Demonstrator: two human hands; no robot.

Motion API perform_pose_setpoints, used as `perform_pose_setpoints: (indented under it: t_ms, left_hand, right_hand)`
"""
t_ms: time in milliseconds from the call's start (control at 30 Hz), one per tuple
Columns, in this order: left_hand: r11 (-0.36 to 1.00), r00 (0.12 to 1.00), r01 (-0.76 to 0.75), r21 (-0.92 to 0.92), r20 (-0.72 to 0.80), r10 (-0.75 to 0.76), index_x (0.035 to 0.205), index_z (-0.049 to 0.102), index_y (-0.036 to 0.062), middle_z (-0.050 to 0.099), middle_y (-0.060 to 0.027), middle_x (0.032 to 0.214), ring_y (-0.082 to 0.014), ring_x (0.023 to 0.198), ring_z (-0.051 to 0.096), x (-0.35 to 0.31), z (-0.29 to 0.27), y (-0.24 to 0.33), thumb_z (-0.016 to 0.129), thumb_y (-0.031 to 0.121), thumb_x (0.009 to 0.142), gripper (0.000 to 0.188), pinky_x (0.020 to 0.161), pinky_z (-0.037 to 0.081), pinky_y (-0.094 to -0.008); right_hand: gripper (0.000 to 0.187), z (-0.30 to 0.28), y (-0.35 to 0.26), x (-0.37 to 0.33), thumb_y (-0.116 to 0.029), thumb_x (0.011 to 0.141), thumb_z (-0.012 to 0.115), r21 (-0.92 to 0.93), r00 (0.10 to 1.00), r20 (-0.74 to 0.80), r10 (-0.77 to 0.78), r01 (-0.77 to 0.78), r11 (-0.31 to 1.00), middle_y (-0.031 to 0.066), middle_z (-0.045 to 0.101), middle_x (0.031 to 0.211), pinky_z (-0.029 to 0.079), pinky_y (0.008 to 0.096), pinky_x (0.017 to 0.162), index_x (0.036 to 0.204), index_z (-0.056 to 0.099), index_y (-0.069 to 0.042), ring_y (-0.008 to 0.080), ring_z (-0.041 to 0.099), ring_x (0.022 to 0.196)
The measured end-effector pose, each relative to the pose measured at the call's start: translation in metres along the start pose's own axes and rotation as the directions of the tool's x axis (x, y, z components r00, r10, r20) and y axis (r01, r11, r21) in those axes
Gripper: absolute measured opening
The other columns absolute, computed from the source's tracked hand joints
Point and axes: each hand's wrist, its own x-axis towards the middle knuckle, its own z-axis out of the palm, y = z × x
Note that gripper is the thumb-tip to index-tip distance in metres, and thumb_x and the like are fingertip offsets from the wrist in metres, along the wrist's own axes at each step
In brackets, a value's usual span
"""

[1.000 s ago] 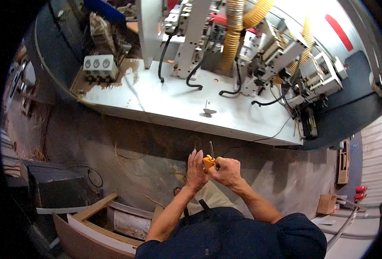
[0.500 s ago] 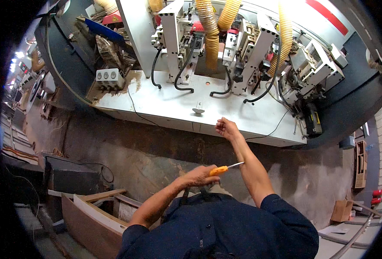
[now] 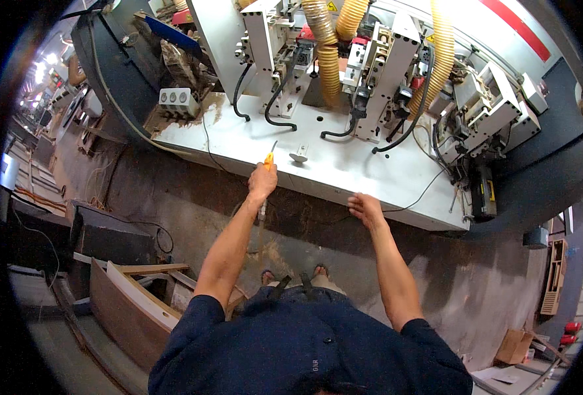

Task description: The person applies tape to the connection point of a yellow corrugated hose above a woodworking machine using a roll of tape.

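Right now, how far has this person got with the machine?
Done: the machine stands open, its hoses and cables exposed. In hand: the left hand holds an orange screwdriver over the white deck, tip up near a small grey fitting there; the right hand rests empty on the deck's front edge. Left: the tip is not on any screw or part yet, so the real work looks barely begun.

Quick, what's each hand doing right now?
Left hand: closed, holding a screwdriver.
Right hand: open, resting on the machine edge.
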Motion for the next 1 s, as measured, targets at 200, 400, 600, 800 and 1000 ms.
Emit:
perform_pose_setpoints:
  t_ms: [200,400,600,800,1000]
  left_hand:
    - [0.935,0.673,-0.353,0.039,0.705,0.225,0.105,0.060,0.0019,0.066,-0.0169,0.088,-0.0258,0.081,0.065,-0.090,0.006,0.090,0.047,0.049,0.093,0.050,0.075,0.051,-0.0419]
    - [0.862,0.495,-0.507,-0.024,0.810,0.314,0.118,0.056,0.0056,0.067,-0.0141,0.089,-0.0255,0.076,0.067,-0.179,-0.027,0.111,0.054,0.045,0.092,0.047,0.068,0.054,-0.0390]
    - [0.879,0.199,-0.360,-0.311,0.895,0.398,0.115,0.058,0.0051,0.064,-0.0072,0.079,-0.0167,0.068,0.063,-0.194,-0.068,0.102,0.055,0.046,0.092,0.046,0.059,0.052,-0.0333]
    - [0.841,0.447,-0.541,0.002,0.848,0.285,0.105,0.060,0.0016,0.063,-0.0061,0.071,-0.0188,0.063,0.062,-0.174,-0.087,0.077,0.058,0.043,0.091,0.044,0.062,0.052,-0.0353]
    - [0.914,0.619,-0.384,-0.135,0.696,0.363,0.100,0.062,0.0038,0.064,-0.0088,0.080,-0.0174,0.071,0.061,-0.162,-0.104,0.045,0.057,0.040,0.092,0.037,0.063,0.050,-0.0352]
  right_hand:
    - [0.019,-0.051,0.009,-0.010,-0.017,0.090,0.056,-0.013,0.994,-0.095,0.043,-0.045,0.999,0.0066,0.065,0.082,0.052,0.0289,0.060,0.101,0.060,-0.003,0.0158,0.063,0.070]
    - [0.021,-0.064,0.010,0.022,-0.022,0.085,0.058,-0.650,0.952,-0.098,-0.291,0.160,0.743,0.0079,0.067,0.081,0.053,0.0356,0.066,0.090,0.062,-0.002,0.0208,0.065,0.073]
    - [0.015,-0.008,0.031,0.001,-0.018,0.083,0.056,-0.752,0.916,0.377,-0.137,0.216,-0.623,0.0081,0.068,0.096,0.044,0.0469,0.084,0.090,0.069,-0.014,0.0297,0.058,0.103]
    - [0.021,0.043,0.044,0.003,-0.024,0.086,0.051,-0.485,0.724,0.678,-0.129,0.308,-0.819,0.0053,0.067,0.089,0.040,0.0464,0.080,0.089,0.070,-0.015,0.0244,0.058,0.096]
    - [0.021,0.082,0.034,-0.004,-0.024,0.088,0.050,-0.387,0.764,0.645,0.018,0.347,-0.854,0.0063,0.065,0.092,0.039,0.0412,0.080,0.091,0.067,-0.013,0.0242,0.056,0.094]
